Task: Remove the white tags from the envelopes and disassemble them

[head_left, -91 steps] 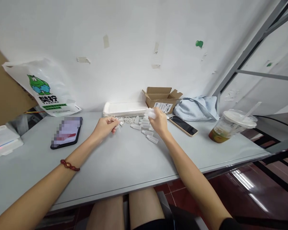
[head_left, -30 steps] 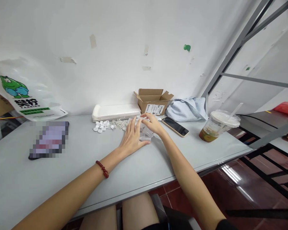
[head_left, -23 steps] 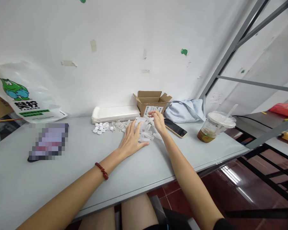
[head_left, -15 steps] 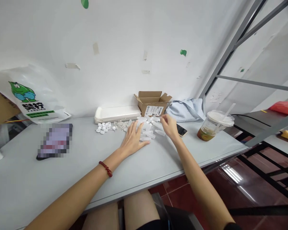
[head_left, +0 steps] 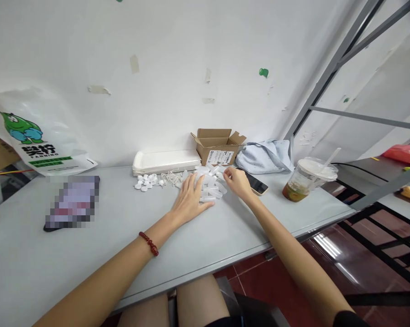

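A loose pile of small translucent plastic tubes [head_left: 211, 191] lies on the grey table between my hands. My left hand [head_left: 188, 199] rests at the pile's left side, fingers spread, its fingertips over some of the tubes. At the right edge of the pile is my right hand [head_left: 238, 182]. Its fingers are curled together against the tubes, and whatever is between the fingertips is hidden. Left of the pile lie thin whitish strings [head_left: 171, 178] in a tangle. Several small white round caps [head_left: 145, 181] are scattered beside them.
Behind the pile stand white trays [head_left: 167, 160] and an open cardboard box [head_left: 216, 150]. A phone [head_left: 257, 184], a pale blue cloth [head_left: 266, 156] and a drink cup [head_left: 302, 181] are to the right. On the left are a pixelated object [head_left: 73, 202] and a plastic bag [head_left: 51, 136].
My right hand has moved left to the edge of the tubes, uncovering more of the phone. The left hand stays almost still. The view has shifted slightly.
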`<state>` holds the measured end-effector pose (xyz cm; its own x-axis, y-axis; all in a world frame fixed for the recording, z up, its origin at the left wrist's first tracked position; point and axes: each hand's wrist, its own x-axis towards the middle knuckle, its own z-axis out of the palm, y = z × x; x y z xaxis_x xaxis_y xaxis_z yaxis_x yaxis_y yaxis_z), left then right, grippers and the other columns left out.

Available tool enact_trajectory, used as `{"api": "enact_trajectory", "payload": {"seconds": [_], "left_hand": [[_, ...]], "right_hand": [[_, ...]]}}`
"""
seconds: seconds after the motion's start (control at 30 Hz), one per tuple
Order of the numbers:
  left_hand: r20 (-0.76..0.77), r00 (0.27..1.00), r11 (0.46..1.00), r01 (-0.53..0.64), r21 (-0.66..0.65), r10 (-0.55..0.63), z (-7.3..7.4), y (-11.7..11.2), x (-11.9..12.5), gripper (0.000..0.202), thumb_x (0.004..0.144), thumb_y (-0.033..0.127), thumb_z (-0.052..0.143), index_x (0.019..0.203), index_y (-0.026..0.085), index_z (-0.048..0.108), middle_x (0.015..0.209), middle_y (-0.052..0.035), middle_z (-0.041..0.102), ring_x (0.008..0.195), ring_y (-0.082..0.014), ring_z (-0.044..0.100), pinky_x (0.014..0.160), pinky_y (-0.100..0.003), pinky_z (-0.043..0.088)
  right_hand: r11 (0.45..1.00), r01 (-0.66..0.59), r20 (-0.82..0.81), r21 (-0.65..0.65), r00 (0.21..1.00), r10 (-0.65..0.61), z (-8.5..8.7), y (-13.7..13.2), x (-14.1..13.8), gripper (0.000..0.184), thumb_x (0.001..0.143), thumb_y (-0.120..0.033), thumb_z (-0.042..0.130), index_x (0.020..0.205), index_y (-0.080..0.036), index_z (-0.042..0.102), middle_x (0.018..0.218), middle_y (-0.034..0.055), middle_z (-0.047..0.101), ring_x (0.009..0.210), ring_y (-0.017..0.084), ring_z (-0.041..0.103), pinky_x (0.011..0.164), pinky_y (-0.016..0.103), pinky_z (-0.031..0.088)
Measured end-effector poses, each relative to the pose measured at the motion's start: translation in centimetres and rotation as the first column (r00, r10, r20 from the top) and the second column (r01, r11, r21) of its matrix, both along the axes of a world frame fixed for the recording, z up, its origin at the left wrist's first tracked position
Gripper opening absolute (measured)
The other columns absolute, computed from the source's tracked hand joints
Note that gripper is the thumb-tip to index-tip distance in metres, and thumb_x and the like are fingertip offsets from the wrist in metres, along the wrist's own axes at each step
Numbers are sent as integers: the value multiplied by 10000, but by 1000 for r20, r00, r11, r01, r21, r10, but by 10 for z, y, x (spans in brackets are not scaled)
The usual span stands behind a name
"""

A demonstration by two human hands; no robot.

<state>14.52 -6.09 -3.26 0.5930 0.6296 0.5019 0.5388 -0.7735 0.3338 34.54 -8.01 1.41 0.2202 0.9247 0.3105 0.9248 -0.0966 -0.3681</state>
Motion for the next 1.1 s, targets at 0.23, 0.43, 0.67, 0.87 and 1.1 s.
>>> {"api": "enact_trajectory", "payload": {"seconds": [0.23, 0.43, 0.67, 0.87, 1.1], "left_hand": [[18, 1000, 1000, -8, -12, 8, -1, -1, 0, 851, 720, 492, 660, 1388, 162, 249, 1445, -205, 270, 1356, -361, 223, 1080, -533, 261], [0, 1000, 1000, 9, -3, -9, 0, -1, 0, 840, 734, 491, 646, 1387, 147, 245, 1433, -211, 283, 1351, -353, 237, 1081, -513, 270], [8, 1000, 1000, 12, -14, -12, 2, -1, 0, 828, 739, 483, 645, 1384, 154, 243, 1430, -207, 295, 1344, -351, 251, 1079, -516, 266], [1, 1000, 1000, 9, -15, -9, 4, -3, 0, 812, 743, 477, 642, 1376, 153, 251, 1416, -202, 315, 1333, -345, 274, 1077, -503, 277], [-4, 1000, 1000, 11, -18, -11, 2, -2, 1, 813, 741, 471, 643, 1377, 162, 241, 1414, -210, 313, 1337, -352, 266, 1068, -524, 277]], "right_hand": [[975, 80, 151, -209, 987, -49, -1, 29, 9, 221, 774, -206, 512, 975, -166, 594, 995, 121, 655, 910, 246, 595, 685, 287, 404], [968, 47, -33, -246, 998, -57, -7, 24, 9, 308, 732, -266, 561, 1012, -143, 523, 882, 97, 649, 842, 234, 589, 665, 273, 405], [972, -57, -251, -227, 968, -2, -3, 17, 16, 324, 791, -218, 417, 1105, -144, 386, 744, 38, 599, 683, 187, 562, 646, 277, 422], [991, -45, -447, -129, 895, -17, -8, 19, 19, 338, 791, -165, 372, 1125, -153, 316, 732, 22, 554, 689, 184, 544, 671, 317, 453], [993, -98, -575, -72, 817, 39, -11, 24, 0, 351, 829, -205, 345, 1176, -151, 364, 892, 67, 584, 807, 164, 576, 729, 283, 461]]}}
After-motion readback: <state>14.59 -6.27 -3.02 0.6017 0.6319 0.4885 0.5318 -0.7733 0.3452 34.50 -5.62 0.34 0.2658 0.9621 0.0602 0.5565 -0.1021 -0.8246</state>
